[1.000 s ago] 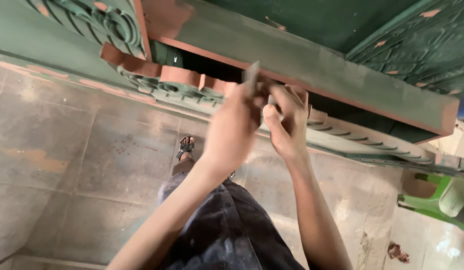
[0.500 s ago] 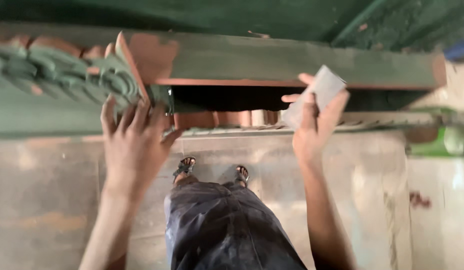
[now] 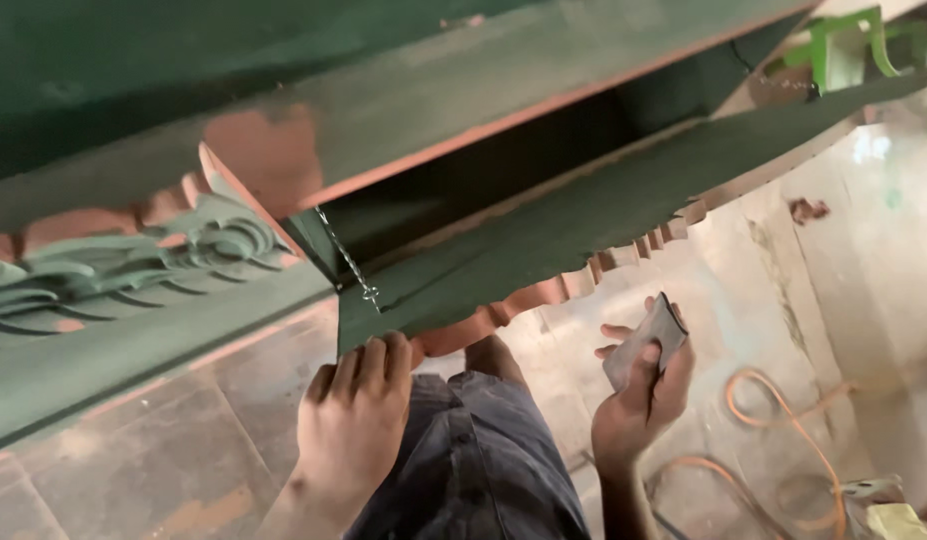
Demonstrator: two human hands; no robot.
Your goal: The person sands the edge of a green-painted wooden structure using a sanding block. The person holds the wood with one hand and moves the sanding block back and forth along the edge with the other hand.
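Gripping flap (image 3: 583,235) edge with left hand (image 3: 351,420), fingers curled on it | right hand (image 3: 638,395) fingers clamped on grey pad (image 3: 643,340), below flap, apart | chain (image 3: 348,260) at hinge | orange hose (image 3: 783,450) on floor

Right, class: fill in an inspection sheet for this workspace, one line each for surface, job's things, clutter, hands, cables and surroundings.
Surface: green painted wooden frame with carved trim; reddish undercoat shows where paint is off.
Job's things: grey sanding sheet; small chain hanging inside the frame opening.
Clutter: small reddish scrap on the floor.
Hands: left hand grips the lower edge of the frame; right hand holds the sanding sheet, apart from the wood.
Cables: orange cord looped on the floor.
Surroundings: tiled floor, green plastic chair at upper right.
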